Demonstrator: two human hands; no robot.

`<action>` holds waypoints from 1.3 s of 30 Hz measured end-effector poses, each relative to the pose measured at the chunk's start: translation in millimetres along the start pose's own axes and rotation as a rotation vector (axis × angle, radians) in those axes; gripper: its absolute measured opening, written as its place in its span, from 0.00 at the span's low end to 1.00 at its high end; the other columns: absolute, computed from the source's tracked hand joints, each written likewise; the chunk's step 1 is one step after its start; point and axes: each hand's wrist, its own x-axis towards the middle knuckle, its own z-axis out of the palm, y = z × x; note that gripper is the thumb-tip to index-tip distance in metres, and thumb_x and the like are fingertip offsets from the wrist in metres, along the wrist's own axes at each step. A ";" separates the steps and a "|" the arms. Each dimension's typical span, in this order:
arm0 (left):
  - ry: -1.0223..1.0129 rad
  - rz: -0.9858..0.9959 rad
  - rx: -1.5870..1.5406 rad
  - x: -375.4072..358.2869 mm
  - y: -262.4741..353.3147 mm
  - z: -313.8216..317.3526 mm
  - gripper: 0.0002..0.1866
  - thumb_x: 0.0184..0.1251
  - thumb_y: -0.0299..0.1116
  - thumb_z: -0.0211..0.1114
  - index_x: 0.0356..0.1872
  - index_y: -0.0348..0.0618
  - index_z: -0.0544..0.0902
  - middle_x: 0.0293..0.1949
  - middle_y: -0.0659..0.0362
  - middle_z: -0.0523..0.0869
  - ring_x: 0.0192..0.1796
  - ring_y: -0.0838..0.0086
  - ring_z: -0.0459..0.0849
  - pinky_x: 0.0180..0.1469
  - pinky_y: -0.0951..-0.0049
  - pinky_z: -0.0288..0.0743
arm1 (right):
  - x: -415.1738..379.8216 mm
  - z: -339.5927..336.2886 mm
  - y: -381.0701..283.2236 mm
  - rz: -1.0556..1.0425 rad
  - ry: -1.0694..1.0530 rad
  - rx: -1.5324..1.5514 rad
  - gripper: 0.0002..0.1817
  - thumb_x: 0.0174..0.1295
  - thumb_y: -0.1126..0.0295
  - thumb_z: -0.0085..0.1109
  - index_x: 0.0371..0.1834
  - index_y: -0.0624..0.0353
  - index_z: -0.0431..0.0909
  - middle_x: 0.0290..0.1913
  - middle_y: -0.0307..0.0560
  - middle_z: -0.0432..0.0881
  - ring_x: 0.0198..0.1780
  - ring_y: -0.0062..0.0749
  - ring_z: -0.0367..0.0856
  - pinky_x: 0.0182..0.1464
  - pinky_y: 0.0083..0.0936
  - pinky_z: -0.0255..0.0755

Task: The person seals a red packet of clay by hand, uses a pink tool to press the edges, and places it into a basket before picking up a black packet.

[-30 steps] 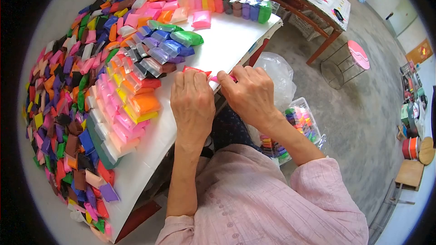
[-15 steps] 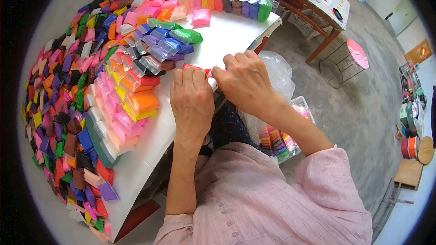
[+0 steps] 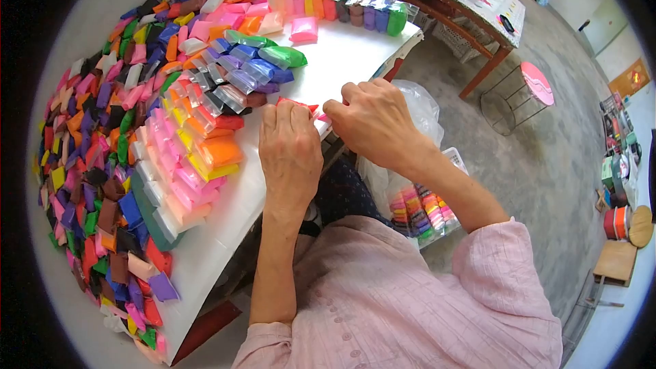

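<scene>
On the white counter (image 3: 342, 55), loose packets (image 3: 89, 143) heap at its far left; sorted rows (image 3: 191, 143) lie next. At the counter's near edge the left hand (image 3: 290, 154) rests palm down, fingers closed on a red packet (image 3: 295, 104). Just right, touching it, the right hand (image 3: 372, 123) pinches a pink packet (image 3: 322, 117). Right of the counter, below, sits a tub (image 3: 427, 208) of packets.

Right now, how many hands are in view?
2. The left hand rests on the white table edge over a red packet; the right hand sits beside it. None seem hidden.
</scene>
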 end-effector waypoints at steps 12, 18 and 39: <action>-0.001 -0.006 0.002 0.3 -0.5 0.3 0.04 0.63 0.23 0.61 0.36 0.36 0.76 0.38 0.51 0.77 0.43 0.55 0.74 0.47 0.57 0.71 | -5.0 5.5 -9.9 0.062 0.077 0.019 0.04 0.51 0.70 0.60 0.24 0.58 0.80 0.26 0.48 0.80 0.31 0.39 0.82 0.36 0.37 0.72; 0.004 -0.012 -0.002 0.2 0.0 0.6 0.03 0.63 0.23 0.61 0.35 0.36 0.76 0.38 0.50 0.77 0.43 0.55 0.74 0.47 0.57 0.71 | -4.4 9.0 -10.9 0.006 0.162 0.008 0.04 0.50 0.69 0.60 0.24 0.56 0.80 0.29 0.45 0.80 0.34 0.37 0.80 0.37 0.35 0.69; 0.018 -0.011 0.017 1.8 1.7 0.9 0.04 0.62 0.22 0.61 0.35 0.36 0.76 0.36 0.50 0.77 0.43 0.55 0.75 0.47 0.57 0.71 | -13.6 13.9 -16.1 0.159 0.243 0.098 0.10 0.48 0.74 0.66 0.35 0.53 0.81 0.27 0.43 0.76 0.31 0.38 0.79 0.32 0.34 0.71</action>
